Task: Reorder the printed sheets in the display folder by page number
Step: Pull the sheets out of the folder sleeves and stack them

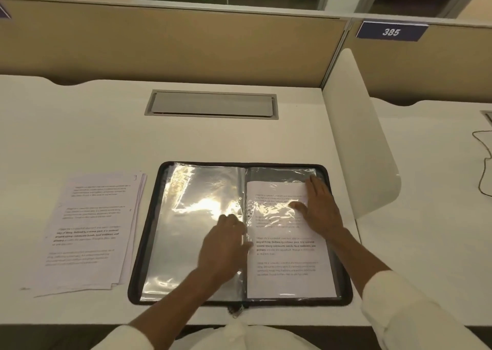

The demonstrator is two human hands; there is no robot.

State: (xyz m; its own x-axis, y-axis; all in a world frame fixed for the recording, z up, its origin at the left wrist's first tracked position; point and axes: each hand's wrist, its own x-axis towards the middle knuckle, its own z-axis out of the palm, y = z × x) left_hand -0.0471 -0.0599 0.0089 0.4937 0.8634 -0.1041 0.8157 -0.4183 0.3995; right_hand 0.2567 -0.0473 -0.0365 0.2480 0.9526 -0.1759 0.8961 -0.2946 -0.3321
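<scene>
The display folder (pixel 239 232) lies open on the surface (pixel 106 142). The right hand (pixel 316 208) presses flat, grasping nothing, on a printed sheet (pixel 287 256) in the right sleeve. The left hand (pixel 226 246) rests loosely curled at the spine. The sheet's top seems below the sleeve's top; pushing may crease it. The loose stack (pixel 90 230) waits beside the folder, well apart from both hands.

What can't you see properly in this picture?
- Head view: small print on the white sheet in the right clear sleeve is blurred, and glare and the right hand cover its top.
- Loose white paper stack: page numbers too small.
- Left hand's fingers hide the black zip folder's spine.
</scene>
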